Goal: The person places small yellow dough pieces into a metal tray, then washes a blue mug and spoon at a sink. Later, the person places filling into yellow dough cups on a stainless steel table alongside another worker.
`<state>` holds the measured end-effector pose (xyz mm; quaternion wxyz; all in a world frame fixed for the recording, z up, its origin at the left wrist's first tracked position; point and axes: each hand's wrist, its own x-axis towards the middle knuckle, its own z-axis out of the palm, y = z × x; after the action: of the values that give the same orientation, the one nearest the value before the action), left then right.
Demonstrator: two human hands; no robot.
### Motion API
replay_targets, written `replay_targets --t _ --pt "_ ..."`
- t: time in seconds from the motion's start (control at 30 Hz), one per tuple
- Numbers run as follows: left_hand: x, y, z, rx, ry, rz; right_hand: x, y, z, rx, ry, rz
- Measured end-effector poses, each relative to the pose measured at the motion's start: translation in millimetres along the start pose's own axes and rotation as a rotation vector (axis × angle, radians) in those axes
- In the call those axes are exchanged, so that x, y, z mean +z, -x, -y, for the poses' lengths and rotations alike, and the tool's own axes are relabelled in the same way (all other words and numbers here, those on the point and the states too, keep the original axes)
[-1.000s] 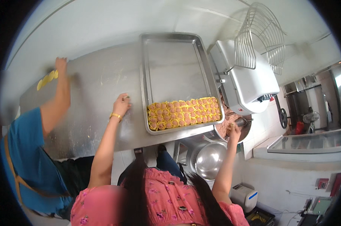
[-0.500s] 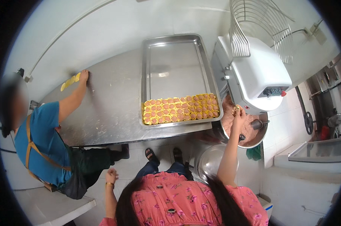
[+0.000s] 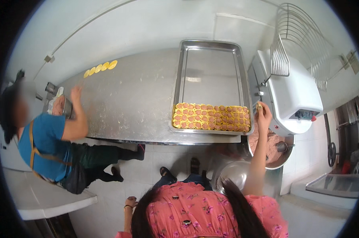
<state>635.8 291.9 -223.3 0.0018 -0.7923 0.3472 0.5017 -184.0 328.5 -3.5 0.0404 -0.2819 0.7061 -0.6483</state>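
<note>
Near right rim of tray (image 3: 213, 89), beside filled wrappers (image 3: 211, 118), seemingly pinching small yellowish piece (image 3: 259, 106) with right hand (image 3: 263, 114). Just withdrew left hand (image 3: 130, 201) from above table (image 3: 124, 99), cannot tell its grip; probably works 1-handed.

This looks like a commercial kitchen: steel worktable (image 3: 128, 99) at ten o'clock, big mixer (image 3: 288, 93) with pinkish mince (image 3: 271, 155) towards three.

Lighting: bright, diffuse, fairly even. Glare: pale patch on tray (image 3: 215, 65); highlight on steel bowl (image 3: 233, 173). Shadow: soft, on floor (image 3: 144, 172) beneath counter (image 3: 128, 91). Blur: co-worker's hand (image 3: 76, 93), smeared. Distortion: counter edges bowed; fisheye rim black.
</note>
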Motion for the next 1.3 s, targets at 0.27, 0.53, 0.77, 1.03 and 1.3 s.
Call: replay_targets --t 0.27,0.53,0.77,1.03,1.3 --pt "-9 14 -134 0.469 -0.058 -0.015 18 -67 4 -0.158 0.563 0.480" --pt "-9 28 -179 0.419 0.089 -0.083 73 -67 22 -0.210 0.674 0.673" --pt "-25 20 -215 0.635 0.158 -0.146 144 -47 58 -0.170 0.516 0.712" --pt "-76 -64 -227 0.501 0.196 0.066 62 -83 35 -0.086 0.990 0.632" --pt "-51 -50 -185 0.463 -0.277 0.038 38 -50 0 -0.117 1.186 0.809"
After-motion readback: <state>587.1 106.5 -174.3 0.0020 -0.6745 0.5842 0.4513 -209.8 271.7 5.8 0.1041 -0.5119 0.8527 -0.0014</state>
